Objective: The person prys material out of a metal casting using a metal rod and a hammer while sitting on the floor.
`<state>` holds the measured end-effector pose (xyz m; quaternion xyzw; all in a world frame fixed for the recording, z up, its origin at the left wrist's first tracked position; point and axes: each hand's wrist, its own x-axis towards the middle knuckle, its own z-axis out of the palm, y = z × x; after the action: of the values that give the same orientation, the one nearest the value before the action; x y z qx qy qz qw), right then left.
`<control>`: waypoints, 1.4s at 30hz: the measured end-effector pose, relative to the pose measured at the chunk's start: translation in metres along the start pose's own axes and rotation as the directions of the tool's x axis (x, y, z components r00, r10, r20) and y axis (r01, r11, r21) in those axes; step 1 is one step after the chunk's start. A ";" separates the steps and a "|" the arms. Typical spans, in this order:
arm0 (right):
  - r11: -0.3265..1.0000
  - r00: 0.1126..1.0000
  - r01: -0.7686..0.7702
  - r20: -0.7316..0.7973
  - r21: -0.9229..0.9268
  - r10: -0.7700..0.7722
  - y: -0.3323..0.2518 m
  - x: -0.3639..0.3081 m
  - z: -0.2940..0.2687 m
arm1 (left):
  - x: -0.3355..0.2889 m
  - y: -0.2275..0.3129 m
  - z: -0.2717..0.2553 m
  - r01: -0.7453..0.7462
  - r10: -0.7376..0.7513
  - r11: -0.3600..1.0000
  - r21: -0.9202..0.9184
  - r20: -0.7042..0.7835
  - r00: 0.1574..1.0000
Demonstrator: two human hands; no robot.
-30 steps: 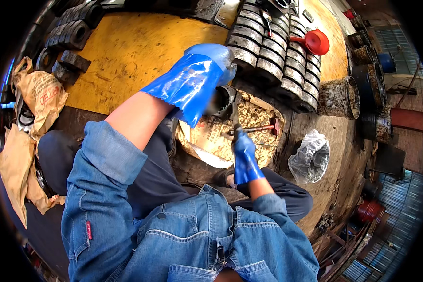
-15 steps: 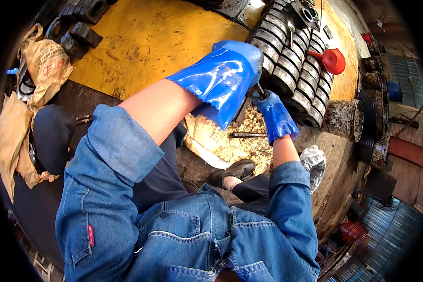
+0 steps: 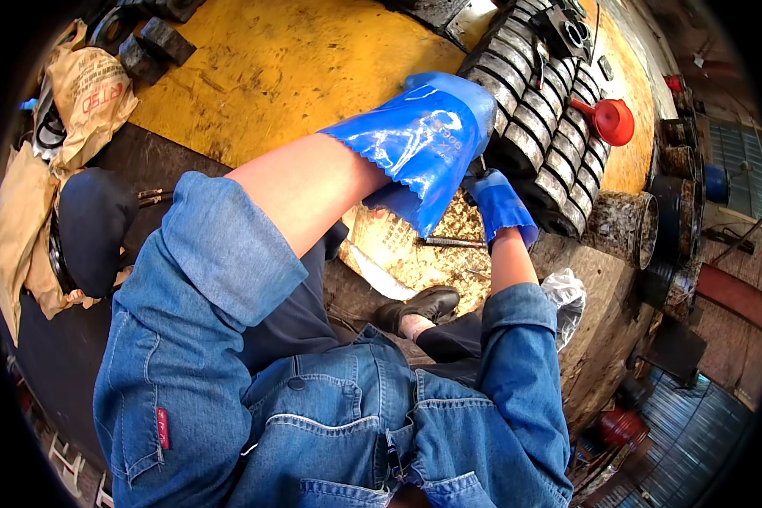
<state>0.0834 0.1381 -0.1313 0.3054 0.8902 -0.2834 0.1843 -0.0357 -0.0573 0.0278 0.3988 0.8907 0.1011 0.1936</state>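
My left hand (image 3: 461, 102), in a long blue rubber glove, is bent over beside the stacked dark metal rings (image 3: 525, 110). It looks curled closed, but its fingertips and whatever they grip are hidden. Just below it to the right, my right hand (image 3: 498, 201), in a matching glove, is closed round a thin metal rod (image 3: 482, 161). This rod rises from the fist toward the left glove, and its far end is hidden there. Left of the right cuff lies another dark metal rod (image 3: 450, 242), on a stained paper sack (image 3: 381, 233).
A yellow board (image 3: 262, 85) spans the far side. A red funnel (image 3: 612, 122) rests by the ring rows. Grimy buckets (image 3: 622, 224) line the right. Brown paper bags (image 3: 93, 102) and dark blocks (image 3: 168, 41) stand at left; a clear plastic bag (image 3: 565, 300) lies beside my right forearm.
The whole view has shifted a little, so the rings and funnel sit farther right. Both gloved hands appear slightly farther right too, still close together with the thin rod between them.
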 end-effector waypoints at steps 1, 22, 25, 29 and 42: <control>0.998 0.999 0.053 -0.012 0.041 -0.052 -0.022 -0.019 -0.008 | -0.001 -0.005 0.002 0.019 -0.019 1.000 -0.004 0.019 1.000; 0.558 0.986 -0.144 0.073 0.817 0.147 0.110 -0.025 0.030 | -0.002 0.000 0.003 -0.006 0.006 1.000 0.010 -0.006 1.000; 0.120 0.936 -0.247 0.205 0.961 0.287 0.179 -0.039 0.005 | 0.002 0.009 0.014 -0.143 0.152 0.986 0.084 -0.110 0.982; 0.068 0.773 -0.327 0.226 0.942 0.593 0.205 -0.103 -0.084 | 0.002 -0.002 0.017 -0.178 0.167 0.982 -0.056 -0.165 0.972; 0.361 0.341 -0.045 -0.326 0.931 0.882 0.413 -0.247 -0.093 | -0.007 0.019 0.001 0.022 -0.021 0.999 -0.040 0.041 0.999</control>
<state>0.5208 0.3560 -0.0977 0.7251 0.4616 -0.3918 -0.3281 -0.0178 -0.0501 0.0350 0.3871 0.8886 0.1089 0.2208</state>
